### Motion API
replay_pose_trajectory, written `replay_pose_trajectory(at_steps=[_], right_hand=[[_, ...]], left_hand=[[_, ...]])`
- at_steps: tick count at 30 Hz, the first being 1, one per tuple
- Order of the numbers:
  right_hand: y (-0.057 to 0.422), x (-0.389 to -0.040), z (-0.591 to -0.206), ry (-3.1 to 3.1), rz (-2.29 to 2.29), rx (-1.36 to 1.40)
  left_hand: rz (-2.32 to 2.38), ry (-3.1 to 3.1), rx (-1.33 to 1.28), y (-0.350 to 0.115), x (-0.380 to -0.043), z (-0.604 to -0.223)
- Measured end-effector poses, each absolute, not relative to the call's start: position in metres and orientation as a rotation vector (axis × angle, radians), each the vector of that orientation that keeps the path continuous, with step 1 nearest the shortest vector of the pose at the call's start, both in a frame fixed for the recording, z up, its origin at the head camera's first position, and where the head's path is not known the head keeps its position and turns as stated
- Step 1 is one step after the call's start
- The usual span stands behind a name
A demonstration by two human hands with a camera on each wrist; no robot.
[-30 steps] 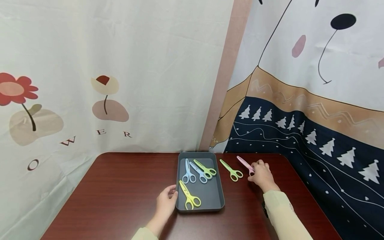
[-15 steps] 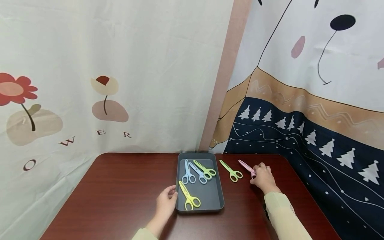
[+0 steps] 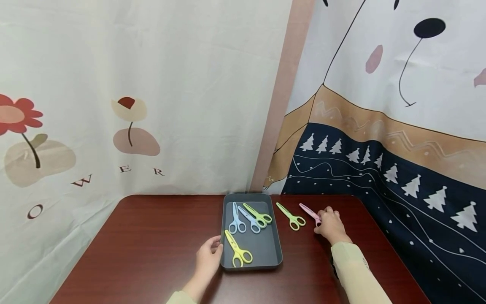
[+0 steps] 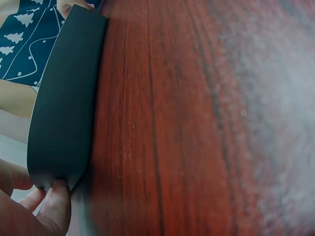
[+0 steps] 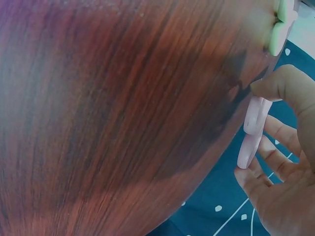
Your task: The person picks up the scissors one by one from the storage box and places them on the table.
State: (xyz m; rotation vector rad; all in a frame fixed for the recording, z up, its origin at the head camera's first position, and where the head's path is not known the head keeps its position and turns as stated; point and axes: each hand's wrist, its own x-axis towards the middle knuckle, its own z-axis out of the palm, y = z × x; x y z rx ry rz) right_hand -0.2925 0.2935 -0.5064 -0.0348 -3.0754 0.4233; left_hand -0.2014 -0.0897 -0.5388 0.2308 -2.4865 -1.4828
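Observation:
In the head view my right hand (image 3: pixel 331 226) pinches pink scissors (image 3: pixel 308 210) by the handles, blades pointing away to the left. The right wrist view has the thumb on one side of the pink handles (image 5: pixel 253 115) and fingertips on the other. My left hand (image 3: pixel 209 255) holds the left wall of a dark grey tray (image 3: pixel 262 267); its thumb and fingers (image 4: pixel 59 196) meet the tray's outer wall (image 4: pixel 66 103) in the left wrist view. Inside the tray lie blue scissors (image 3: pixel 236 217), more blue scissors (image 3: pixel 248 219), green scissors (image 3: pixel 258 214) and yellow scissors (image 3: pixel 235 247).
Green scissors (image 3: pixel 290 215) lie on the dark red wooden table (image 3: pixel 163 236), between the tray and my right hand. Printed curtains hang behind, a pale one (image 3: pixel 197 105) on the left and one with navy and white trees (image 3: pixel 341 169) on the right.
The pink scissors and my right hand have shifted slightly toward me. The left hand stays at the tray, and the tray's contents look the same.

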Motion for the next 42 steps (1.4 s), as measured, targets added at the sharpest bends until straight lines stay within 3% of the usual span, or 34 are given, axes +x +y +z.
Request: replay_pose_trajectory(at_steps=[42], right_hand=[[0.306, -0.292, -0.519, -3.050, 0.689, -0.006]], left_hand=[[-1.505, -2.471, 0.216, -0.089, -0.199, -0.538]])
